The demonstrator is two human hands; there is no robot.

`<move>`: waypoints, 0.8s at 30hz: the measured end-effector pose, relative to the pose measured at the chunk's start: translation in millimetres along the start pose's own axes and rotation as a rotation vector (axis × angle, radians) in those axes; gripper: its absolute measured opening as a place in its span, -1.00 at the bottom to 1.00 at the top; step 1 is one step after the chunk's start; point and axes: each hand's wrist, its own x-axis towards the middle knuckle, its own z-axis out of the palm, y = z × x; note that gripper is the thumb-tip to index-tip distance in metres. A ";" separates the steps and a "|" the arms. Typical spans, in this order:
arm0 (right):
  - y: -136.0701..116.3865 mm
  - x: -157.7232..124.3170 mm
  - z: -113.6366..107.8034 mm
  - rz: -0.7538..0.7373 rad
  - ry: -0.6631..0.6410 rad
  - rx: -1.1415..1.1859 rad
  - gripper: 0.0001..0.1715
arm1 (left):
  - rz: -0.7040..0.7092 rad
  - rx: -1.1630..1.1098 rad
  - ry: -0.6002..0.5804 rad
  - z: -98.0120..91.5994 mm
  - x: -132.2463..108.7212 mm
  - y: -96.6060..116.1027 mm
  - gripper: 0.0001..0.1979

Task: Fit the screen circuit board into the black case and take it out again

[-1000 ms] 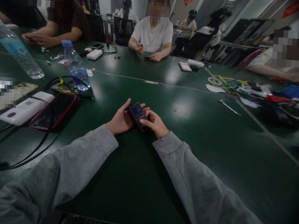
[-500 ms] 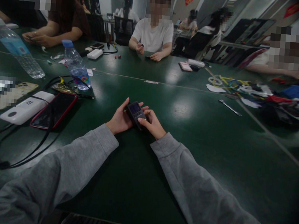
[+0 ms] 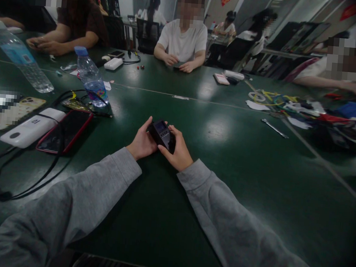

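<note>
Between my two hands, just above the dark green table [image 3: 223, 186], is a small black handheld device [image 3: 163, 134] with a little screen at its upper end and a row of buttons below it. My left hand [image 3: 143, 142] cradles it from the left and beneath, its thumb up along the side. On the other side, my right hand [image 3: 179, 150] grips the lower right edge, thumb at the near end and fingers along the far side. The device tilts toward me. Its underside and some left fingers are hidden.
To the left lie a red-edged phone [image 3: 65, 132], a white power bank [image 3: 32, 127] and a black cable [image 3: 55, 161]. Two plastic bottles [image 3: 92, 81] stand behind them. A wrench [image 3: 274, 128] and a tangle of cables [image 3: 291, 105] are at right. A person [image 3: 181, 43] sits opposite.
My right thumb has moved off the device's face to its near end, and the right hand now grips its side. The person opposite has brought their hands closer together.
</note>
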 end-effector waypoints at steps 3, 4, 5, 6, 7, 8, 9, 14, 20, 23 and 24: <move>-1.8 -0.6 -0.8 -0.054 -0.005 -0.093 -0.20 | -0.001 -0.015 -0.010 2.3 -0.9 0.2 -0.41; -3.3 -1.0 -1.8 -0.062 0.016 -0.101 -0.22 | -0.006 -0.018 0.000 3.3 -1.5 0.3 -0.42; -5.2 -1.5 -3.1 -0.068 0.050 -0.101 -0.23 | -0.013 -0.021 0.015 4.2 -2.0 0.5 -0.42; -7.4 -2.2 -4.5 -0.072 0.092 -0.098 -0.22 | -0.019 -0.023 0.030 5.0 -2.5 0.6 -0.43; -9.5 -3.0 -6.1 -0.071 0.137 -0.093 -0.22 | -0.026 -0.025 0.039 5.4 -2.9 0.7 -0.42; -11.3 -3.7 -7.7 -0.062 0.184 -0.085 -0.21 | -0.030 -0.026 0.039 5.5 -3.0 0.7 -0.42; -12.5 -4.4 -9.2 -0.047 0.231 -0.077 -0.19 | -0.032 -0.025 0.028 5.2 -2.9 0.6 -0.41; -4.3 -1.7 -15.6 0.069 0.415 -0.044 -0.19 | -0.024 -0.021 -0.046 0.4 -1.3 -0.1 -0.37; 23.3 7.1 -21.5 0.188 0.457 -0.051 -0.24 | -0.008 -0.016 -0.019 -2.3 -1.4 -0.4 -0.31; 30.1 8.2 -21.1 0.214 0.426 -0.045 -0.23 | -0.016 -0.010 -0.016 -2.7 -1.4 -0.4 -0.31; 31.6 8.3 -20.6 0.217 0.411 -0.048 -0.23 | -0.017 -0.009 -0.017 -2.7 -1.3 -0.4 -0.31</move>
